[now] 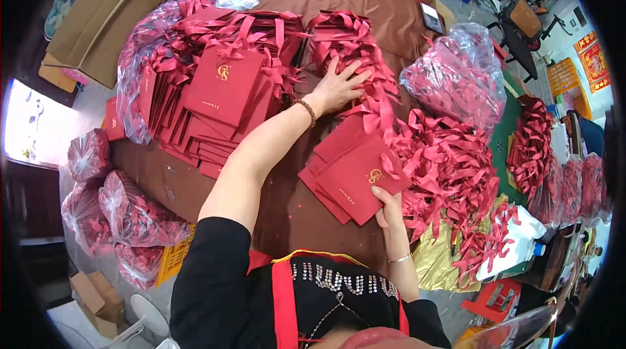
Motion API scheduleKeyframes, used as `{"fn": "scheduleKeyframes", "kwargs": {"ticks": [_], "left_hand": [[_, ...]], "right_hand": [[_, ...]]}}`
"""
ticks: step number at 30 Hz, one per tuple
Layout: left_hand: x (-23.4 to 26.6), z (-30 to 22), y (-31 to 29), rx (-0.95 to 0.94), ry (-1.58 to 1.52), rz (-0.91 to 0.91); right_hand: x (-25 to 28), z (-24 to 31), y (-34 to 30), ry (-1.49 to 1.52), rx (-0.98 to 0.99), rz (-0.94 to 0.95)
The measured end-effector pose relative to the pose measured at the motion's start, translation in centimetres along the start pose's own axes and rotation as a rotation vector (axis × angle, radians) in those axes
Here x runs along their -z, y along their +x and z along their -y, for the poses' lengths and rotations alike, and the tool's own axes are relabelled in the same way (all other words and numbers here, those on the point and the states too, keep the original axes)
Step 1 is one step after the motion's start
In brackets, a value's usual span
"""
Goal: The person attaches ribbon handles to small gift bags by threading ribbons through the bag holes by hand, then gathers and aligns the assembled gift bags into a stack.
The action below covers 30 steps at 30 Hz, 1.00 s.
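My left hand (334, 88) lies with spread fingers on the red ribbon handles of a long row of red paper gift bags (340, 31). In my right hand (390, 211) is the edge of a red gift bag (355, 176) with a gold emblem, my thumb on its front face. More flat bags lie fanned out beneath that one, and how many of them my fingers hold is hidden. Left of my left arm stands a big heap of similar bags (222, 88) with ribbon handles. A mass of loose red ribbons (450, 166) lies beside my right hand.
A brown cloth (287, 209) covers the table. Clear plastic sacks of red goods (456, 75) sit at the right and on the floor at left (134, 209). Cardboard boxes (107, 29) stand far left, a phone (431, 16) at the far edge, gold fabric (437, 258) near right.
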<state>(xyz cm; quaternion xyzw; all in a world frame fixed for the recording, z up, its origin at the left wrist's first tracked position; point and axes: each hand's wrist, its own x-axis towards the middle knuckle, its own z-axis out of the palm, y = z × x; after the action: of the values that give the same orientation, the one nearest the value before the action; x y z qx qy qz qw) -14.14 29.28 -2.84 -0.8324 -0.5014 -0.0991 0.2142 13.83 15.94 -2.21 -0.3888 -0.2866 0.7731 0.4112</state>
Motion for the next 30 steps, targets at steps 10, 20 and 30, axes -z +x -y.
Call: {"fn": "scheduleKeyframes", "kwargs": {"ticks": [10,20,30], "left_hand": [[1.9,2.3,-0.7,0.138,-0.011,0.070],[12.2,-14.0,-15.2,0.756,-2.396,-0.491],[11.2,-17.2,-16.5,0.975,-2.137,-0.793]], "right_hand": [[7.4,0.1,-6.7,-0.073,-0.226,0.065],[3.7,-1.2,-2.4,0.166,-0.008,0.088],[5.4,-7.6,2.6,-0.151,0.135,0.437]]}}
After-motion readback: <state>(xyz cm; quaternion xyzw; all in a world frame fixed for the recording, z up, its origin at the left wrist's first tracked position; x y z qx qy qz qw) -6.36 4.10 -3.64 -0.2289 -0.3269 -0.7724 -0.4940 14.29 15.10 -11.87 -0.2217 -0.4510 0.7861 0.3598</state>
